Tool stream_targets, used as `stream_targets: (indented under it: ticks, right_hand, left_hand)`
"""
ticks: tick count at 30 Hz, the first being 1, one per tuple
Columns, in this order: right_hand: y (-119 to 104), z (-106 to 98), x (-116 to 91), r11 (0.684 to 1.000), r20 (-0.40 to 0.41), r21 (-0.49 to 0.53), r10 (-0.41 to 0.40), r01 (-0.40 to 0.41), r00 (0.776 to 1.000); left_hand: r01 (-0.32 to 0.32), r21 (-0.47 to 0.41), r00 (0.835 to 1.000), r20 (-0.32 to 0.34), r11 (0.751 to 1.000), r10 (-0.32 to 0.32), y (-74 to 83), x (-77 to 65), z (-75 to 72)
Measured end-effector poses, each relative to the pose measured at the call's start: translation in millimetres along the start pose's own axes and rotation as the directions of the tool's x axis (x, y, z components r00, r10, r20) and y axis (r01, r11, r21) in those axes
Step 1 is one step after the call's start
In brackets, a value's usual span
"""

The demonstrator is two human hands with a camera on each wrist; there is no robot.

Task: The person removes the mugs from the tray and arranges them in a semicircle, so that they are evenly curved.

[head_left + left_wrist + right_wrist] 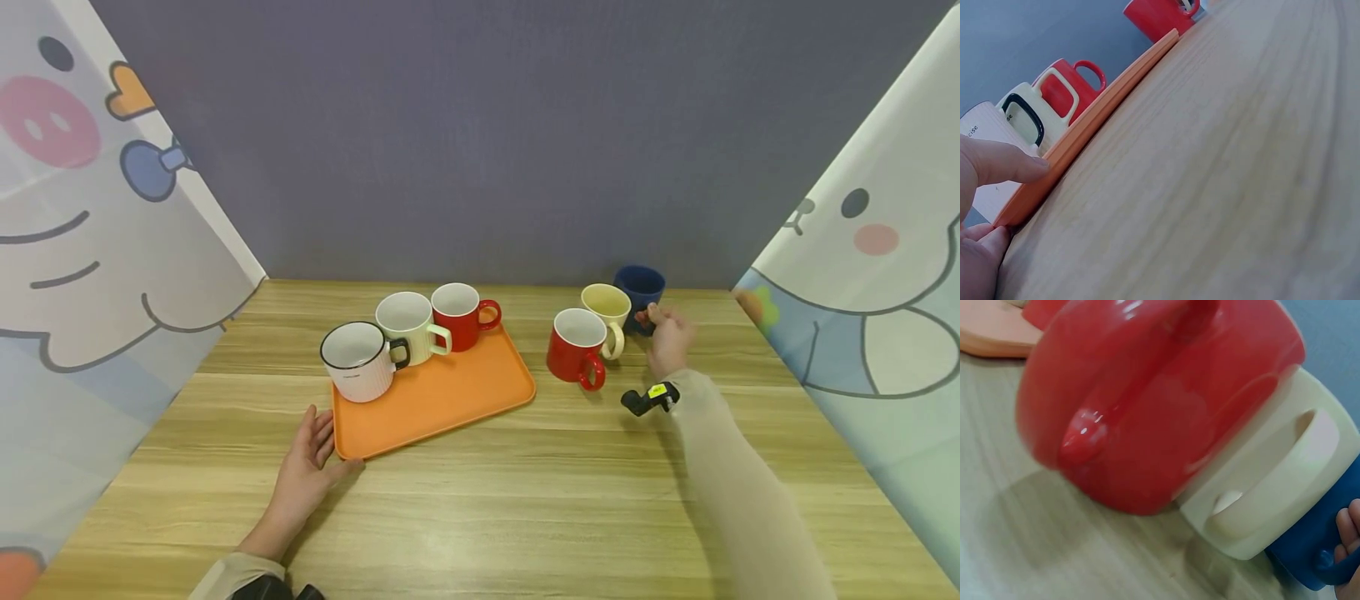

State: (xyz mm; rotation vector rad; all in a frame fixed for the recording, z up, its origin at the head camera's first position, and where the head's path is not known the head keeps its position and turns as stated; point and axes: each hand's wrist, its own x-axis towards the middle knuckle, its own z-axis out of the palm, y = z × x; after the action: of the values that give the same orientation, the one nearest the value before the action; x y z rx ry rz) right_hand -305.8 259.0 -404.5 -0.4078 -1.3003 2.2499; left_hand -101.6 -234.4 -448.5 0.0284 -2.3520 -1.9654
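My right hand (671, 337) grips the handle of a dark blue mug (639, 286) at the back right; in the right wrist view its fingers (1349, 528) curl through that handle. Just left of it stand a pale yellow mug (606, 302) and a red mug (576, 346), close together in a row. My left hand (311, 467) lies at the near left corner of an orange tray (450, 400), fingers along the left side and thumb against the front rim. On the tray are a white mug with black rim (360, 375), a pale green mug (408, 333) and another red mug (459, 321).
The tray sits angled on a wood-grain table (487, 517). A grey panel (487, 150) rises behind the table, and cartoon-printed panels (885, 300) stand on both sides. The mugs on the right stand directly on the table.
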Motion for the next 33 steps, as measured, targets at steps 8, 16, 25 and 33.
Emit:
stream_targets:
  ticks: [8, 16, 25, 33]
  right_hand:
    - [5.7, -5.7, -3.1, 0.999, -0.014, 0.018, -0.036, 0.037, 0.999]
    - [4.3, -8.2, -6.7, 0.999, -0.023, -0.005, -0.037, 0.037, 0.999]
    - [-6.9, -19.5, -4.3, 0.992, 0.154, -0.036, 0.125, -0.121, 0.980]
    - [-15.9, -32.7, 1.3, 0.967, 0.350, -0.067, 0.253, -0.245, 0.902]
  left_hand:
    - [0.019, 0.003, 1.000, 0.001, 1.000, -0.019, 0.0, 0.5, -0.5]
    - [0.000, -0.016, 1.000, 0.016, 1.000, 0.000, -2.6, 1.5, -0.5]
    - [0.003, -0.016, 1.000, 0.012, 1.000, -0.003, -2.6, -0.5, -0.3]
    - [0.009, -0.014, 1.000, 0.020, 1.000, -0.009, -2.7, 0.4, -1.2]
